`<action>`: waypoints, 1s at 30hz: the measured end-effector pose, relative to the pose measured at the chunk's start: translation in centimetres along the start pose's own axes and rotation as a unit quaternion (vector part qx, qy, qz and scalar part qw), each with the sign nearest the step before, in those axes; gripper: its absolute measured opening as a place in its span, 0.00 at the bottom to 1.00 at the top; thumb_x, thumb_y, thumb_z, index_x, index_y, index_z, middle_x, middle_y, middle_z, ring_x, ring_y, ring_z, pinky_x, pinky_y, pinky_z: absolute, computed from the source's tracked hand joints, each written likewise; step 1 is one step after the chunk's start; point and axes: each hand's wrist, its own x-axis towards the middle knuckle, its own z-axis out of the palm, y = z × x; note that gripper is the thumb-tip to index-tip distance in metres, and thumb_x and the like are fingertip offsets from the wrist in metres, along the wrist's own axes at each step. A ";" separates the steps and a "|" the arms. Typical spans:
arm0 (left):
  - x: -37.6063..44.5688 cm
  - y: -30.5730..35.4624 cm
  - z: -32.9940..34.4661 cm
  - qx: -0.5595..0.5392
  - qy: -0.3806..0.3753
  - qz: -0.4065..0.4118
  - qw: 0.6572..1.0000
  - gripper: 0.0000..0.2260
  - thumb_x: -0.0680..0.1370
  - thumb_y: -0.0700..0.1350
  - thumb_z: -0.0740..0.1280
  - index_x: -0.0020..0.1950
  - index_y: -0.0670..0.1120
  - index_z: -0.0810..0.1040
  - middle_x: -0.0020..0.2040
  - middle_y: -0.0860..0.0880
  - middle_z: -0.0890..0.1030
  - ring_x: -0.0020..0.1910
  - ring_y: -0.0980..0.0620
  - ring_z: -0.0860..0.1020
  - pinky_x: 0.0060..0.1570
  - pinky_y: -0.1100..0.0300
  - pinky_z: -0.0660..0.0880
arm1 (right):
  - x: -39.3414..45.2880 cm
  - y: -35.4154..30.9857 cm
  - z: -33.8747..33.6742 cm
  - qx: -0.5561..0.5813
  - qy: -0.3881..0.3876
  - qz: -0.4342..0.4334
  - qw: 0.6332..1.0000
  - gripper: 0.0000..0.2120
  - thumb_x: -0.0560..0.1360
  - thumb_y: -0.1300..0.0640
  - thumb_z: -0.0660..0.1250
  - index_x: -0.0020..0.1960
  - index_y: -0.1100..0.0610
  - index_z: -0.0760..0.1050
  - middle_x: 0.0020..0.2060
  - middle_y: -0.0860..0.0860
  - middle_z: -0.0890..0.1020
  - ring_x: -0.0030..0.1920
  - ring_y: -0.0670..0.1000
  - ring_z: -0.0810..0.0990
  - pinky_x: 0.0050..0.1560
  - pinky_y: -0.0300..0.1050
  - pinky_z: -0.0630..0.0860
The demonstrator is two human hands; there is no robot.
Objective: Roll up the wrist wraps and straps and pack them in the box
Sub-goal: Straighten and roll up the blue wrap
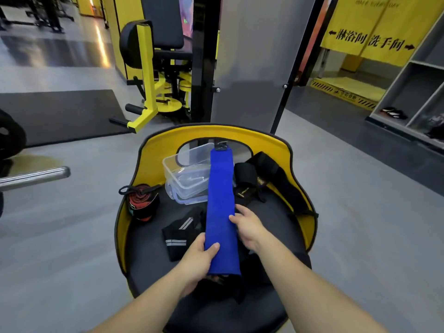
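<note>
**Blue wrap lying lengthwise, near end at left hand**

The blue wrap (219, 207) is stretching straight away from the person over the padded seat (149, 246), long axis running near-to-far, far end reaching past the clear box (186, 169). Left hand (199, 260) is pinching the near end, thumb on top. Right hand (248, 227) is sitting just beside the right edge mid-length, fingers (236, 218) relaxed, touching the cloth. Rolling likely needs to start from the near end; left hand is nearer.
</note>
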 end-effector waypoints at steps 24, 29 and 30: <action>-7.5 -2.1 -2.2 0.065 -0.111 -0.085 0.988 0.11 0.85 0.44 0.64 0.67 0.51 0.76 0.56 0.45 0.87 0.48 0.45 0.86 0.38 0.57 0.78 | -16.2 8.5 -2.6 -0.178 -0.051 0.001 0.983 0.10 0.81 0.55 0.69 0.60 0.58 0.77 0.40 0.54 0.83 0.30 0.46 0.75 0.32 0.40 0.74; -7.6 -2.2 -3.6 0.164 -0.098 -0.130 0.973 0.09 0.80 0.44 0.73 0.58 0.42 0.82 0.46 0.44 0.88 0.43 0.46 0.87 0.34 0.60 0.81 | -15.3 9.3 -2.8 -0.224 -0.043 -0.024 0.973 0.10 0.79 0.51 0.72 0.59 0.52 0.77 0.47 0.55 0.87 0.34 0.49 0.79 0.38 0.42 0.79; -7.6 -2.3 -3.8 0.174 -0.098 -0.131 0.971 0.08 0.80 0.44 0.73 0.57 0.42 0.82 0.45 0.44 0.88 0.43 0.47 0.87 0.35 0.61 0.81 | -15.1 9.4 -2.7 -0.231 -0.045 -0.021 0.972 0.10 0.79 0.51 0.72 0.58 0.52 0.77 0.48 0.55 0.87 0.35 0.49 0.80 0.38 0.42 0.79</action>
